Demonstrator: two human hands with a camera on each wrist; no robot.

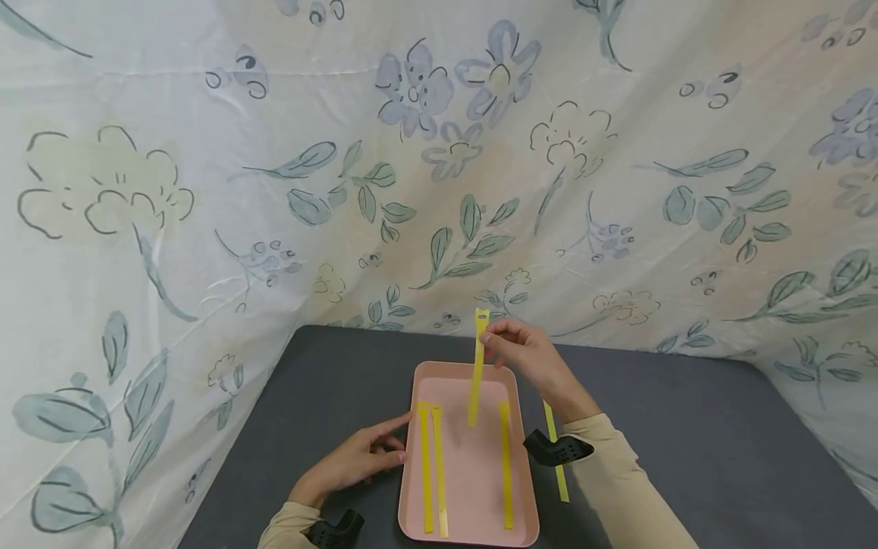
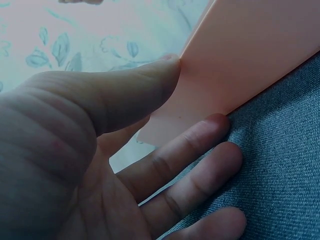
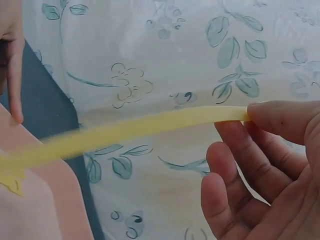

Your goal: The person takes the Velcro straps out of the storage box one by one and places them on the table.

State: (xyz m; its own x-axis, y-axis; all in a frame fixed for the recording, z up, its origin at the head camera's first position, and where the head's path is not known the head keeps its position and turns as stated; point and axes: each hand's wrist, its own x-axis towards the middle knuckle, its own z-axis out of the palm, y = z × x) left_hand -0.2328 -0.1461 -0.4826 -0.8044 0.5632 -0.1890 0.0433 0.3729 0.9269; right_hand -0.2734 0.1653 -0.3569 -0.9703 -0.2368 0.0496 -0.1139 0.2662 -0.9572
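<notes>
Between thumb and fingertips, my right hand [image 1: 524,354] pinches a yellow hook-and-loop cable tie [image 1: 478,374] near its slotted head. The tie hangs down over the far part of a pink tray [image 1: 473,488]; in the right wrist view its strip [image 3: 150,122] stretches out to the left. My left hand [image 1: 357,461] is at the tray's left side, thumb at the rim and the other fingers extended along the outer wall [image 2: 250,50]. Inside the tray, two yellow ties [image 1: 426,473] lie side by side at left, and one tie [image 1: 506,465] lies at right.
Another yellow tie [image 1: 561,480] lies on the dark grey tabletop [image 1: 686,442] right of the tray, partly hidden by the right wrist's black camera mount [image 1: 557,450]. A floral cloth [image 1: 439,191] hangs behind the table and along its sides.
</notes>
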